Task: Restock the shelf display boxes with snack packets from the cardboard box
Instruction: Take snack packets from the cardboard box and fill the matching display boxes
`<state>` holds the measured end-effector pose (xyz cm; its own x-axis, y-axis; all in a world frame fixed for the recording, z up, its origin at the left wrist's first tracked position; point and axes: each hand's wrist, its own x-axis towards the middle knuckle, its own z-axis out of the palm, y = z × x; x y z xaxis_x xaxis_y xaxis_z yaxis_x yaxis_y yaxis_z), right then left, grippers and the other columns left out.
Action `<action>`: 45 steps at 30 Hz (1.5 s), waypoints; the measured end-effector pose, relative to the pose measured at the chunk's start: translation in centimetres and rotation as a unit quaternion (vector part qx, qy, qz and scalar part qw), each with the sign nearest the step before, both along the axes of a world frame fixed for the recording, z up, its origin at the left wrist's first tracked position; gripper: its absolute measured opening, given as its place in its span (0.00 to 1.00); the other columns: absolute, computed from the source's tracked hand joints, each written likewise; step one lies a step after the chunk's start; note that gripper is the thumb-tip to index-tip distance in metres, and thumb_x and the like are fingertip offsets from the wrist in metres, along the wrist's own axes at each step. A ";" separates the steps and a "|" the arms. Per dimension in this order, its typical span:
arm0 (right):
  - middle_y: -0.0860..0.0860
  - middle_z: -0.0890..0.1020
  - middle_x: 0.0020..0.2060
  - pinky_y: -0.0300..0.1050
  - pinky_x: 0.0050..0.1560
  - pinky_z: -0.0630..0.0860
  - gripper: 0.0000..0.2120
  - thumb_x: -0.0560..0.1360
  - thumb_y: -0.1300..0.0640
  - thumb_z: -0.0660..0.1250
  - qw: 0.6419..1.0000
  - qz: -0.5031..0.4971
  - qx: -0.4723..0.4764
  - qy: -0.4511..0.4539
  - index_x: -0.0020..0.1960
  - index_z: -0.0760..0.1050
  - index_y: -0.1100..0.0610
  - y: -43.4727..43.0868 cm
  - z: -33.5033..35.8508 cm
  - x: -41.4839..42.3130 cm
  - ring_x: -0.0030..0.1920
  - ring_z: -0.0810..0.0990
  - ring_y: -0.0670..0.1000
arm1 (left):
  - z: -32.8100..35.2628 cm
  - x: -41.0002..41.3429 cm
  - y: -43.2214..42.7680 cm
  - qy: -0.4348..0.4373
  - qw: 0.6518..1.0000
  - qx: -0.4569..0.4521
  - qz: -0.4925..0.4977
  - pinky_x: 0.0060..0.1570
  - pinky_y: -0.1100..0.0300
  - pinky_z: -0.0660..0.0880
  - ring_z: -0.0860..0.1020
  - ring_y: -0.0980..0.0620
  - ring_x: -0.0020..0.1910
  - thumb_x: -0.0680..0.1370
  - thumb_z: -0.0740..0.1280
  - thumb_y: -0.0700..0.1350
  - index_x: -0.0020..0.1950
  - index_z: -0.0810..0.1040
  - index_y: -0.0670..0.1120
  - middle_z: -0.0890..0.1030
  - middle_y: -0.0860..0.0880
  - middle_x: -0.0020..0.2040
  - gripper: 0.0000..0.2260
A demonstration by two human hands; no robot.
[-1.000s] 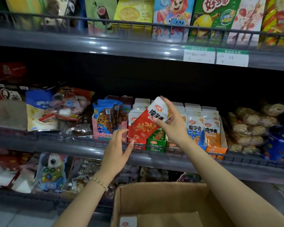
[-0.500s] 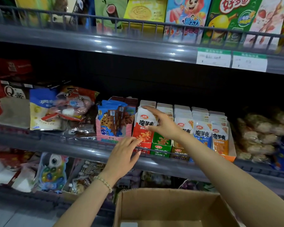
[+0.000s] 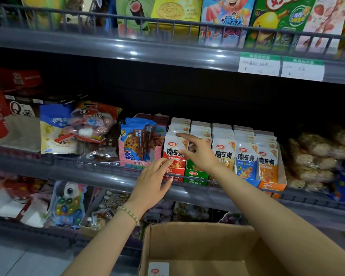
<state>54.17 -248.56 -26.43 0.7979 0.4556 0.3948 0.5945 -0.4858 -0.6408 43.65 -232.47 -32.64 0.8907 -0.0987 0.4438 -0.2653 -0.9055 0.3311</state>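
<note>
Packet [image 3: 173, 148] — tilted before, now upright in box [image 3: 177, 172]

Cardboard box [image 3: 197, 248] cut off by bottom edge, same for the white packet [image 3: 158, 269] inside it (only top shows). Straight above the box, right hand [image 3: 199, 154] hides the front packets in the green display box [image 3: 195, 174]. Far above-right of the box, price labels [image 3: 259, 65] too blurred to read.
</note>
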 end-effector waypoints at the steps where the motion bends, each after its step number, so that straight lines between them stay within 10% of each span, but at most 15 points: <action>1: 0.60 0.82 0.44 0.48 0.38 0.78 0.24 0.74 0.56 0.70 1.000 -0.002 0.008 0.002 0.68 0.70 0.44 0.0 -0.1 -0.1 0.30 0.72 0.52 | 0.0 0.0 -0.1 0.000 1.000 -0.002 0.001 0.72 0.56 0.59 0.60 0.55 0.71 0.80 0.59 0.54 0.76 0.56 0.52 0.62 0.53 0.72 0.26; 4: 0.52 0.78 0.59 0.47 0.46 0.80 0.26 0.75 0.56 0.68 1.000 -0.010 0.022 -0.002 0.71 0.67 0.45 -0.3 0.0 -1.1 0.38 0.76 0.48 | 0.0 -0.7 -0.9 -0.003 1.000 -0.028 -0.001 0.72 0.57 0.59 0.60 0.56 0.71 0.80 0.60 0.54 0.76 0.58 0.52 0.62 0.55 0.72 0.25; 10: 0.45 0.78 0.54 0.37 0.51 0.78 0.16 0.77 0.59 0.65 0.988 -0.042 0.141 0.034 0.63 0.71 0.49 -6.2 -4.3 -7.9 0.50 0.79 0.42 | -2.6 -5.6 -4.2 0.010 0.995 -0.096 -0.041 0.68 0.64 0.60 0.64 0.61 0.67 0.80 0.59 0.53 0.70 0.67 0.54 0.67 0.58 0.67 0.18; 16: 0.43 0.83 0.41 0.44 0.49 0.78 0.07 0.77 0.54 0.66 0.973 -0.017 -0.070 0.221 0.46 0.77 0.42 -13.5 -16.9 -14.2 0.41 0.81 0.42 | -8.7 -9.6 -8.9 0.193 0.972 -0.087 -0.100 0.61 0.60 0.71 0.72 0.59 0.61 0.80 0.58 0.55 0.65 0.71 0.55 0.73 0.57 0.62 0.14; 22: 0.47 0.78 0.59 0.37 0.61 0.68 0.14 0.79 0.49 0.62 0.892 -0.022 -0.228 0.389 0.61 0.76 0.53 -16.5 -25.0 -18.2 0.60 0.74 0.47 | -16.7 -9.7 -10.7 0.435 0.898 -0.003 -0.056 0.62 0.55 0.69 0.71 0.48 0.64 0.79 0.58 0.59 0.69 0.69 0.47 0.71 0.46 0.68 0.23; 32: 0.48 0.43 0.77 0.54 0.74 0.48 0.35 0.75 0.30 0.50 0.750 0.065 -0.497 0.432 0.77 0.52 0.46 -17.7 -24.5 -22.3 0.77 0.45 0.54 | -21.3 -12.5 -9.9 0.521 0.832 0.153 -0.109 0.64 0.53 0.67 0.69 0.46 0.67 0.79 0.55 0.61 0.72 0.64 0.47 0.68 0.46 0.71 0.26; 38: 0.49 0.40 0.77 0.55 0.75 0.48 0.34 0.76 0.33 0.51 0.742 0.083 -0.518 0.417 0.77 0.50 0.46 -18.2 -25.1 -24.8 0.77 0.42 0.55 | -21.6 -15.4 -9.9 0.522 0.821 0.198 -0.122 0.71 0.49 0.61 0.58 0.47 0.75 0.80 0.54 0.60 0.77 0.55 0.50 0.56 0.48 0.77 0.28; 42: 0.49 0.59 0.75 0.47 0.72 0.58 0.30 0.77 0.36 0.55 0.806 0.011 -0.369 0.463 0.74 0.60 0.49 -17.9 -25.9 -23.3 0.74 0.59 0.52 | -20.4 -14.3 -10.0 0.521 0.846 0.083 -0.076 0.65 0.52 0.67 0.67 0.46 0.68 0.81 0.55 0.56 0.71 0.65 0.48 0.68 0.45 0.71 0.22; 45: 0.50 0.72 0.67 0.42 0.66 0.66 0.24 0.78 0.43 0.60 0.840 -0.051 -0.222 0.492 0.69 0.68 0.54 -15.6 -26.5 -22.4 0.65 0.71 0.50 | -20.7 -13.3 -9.1 0.499 0.863 0.071 -0.010 0.73 0.51 0.56 0.53 0.44 0.75 0.83 0.50 0.51 0.77 0.55 0.45 0.55 0.45 0.77 0.23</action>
<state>31.81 -264.14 -52.91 0.6825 0.2934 -0.6694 -0.1756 -0.8232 -0.5399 30.32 -241.59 -53.30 0.8197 -0.1095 -0.5623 0.0718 -0.9542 0.2906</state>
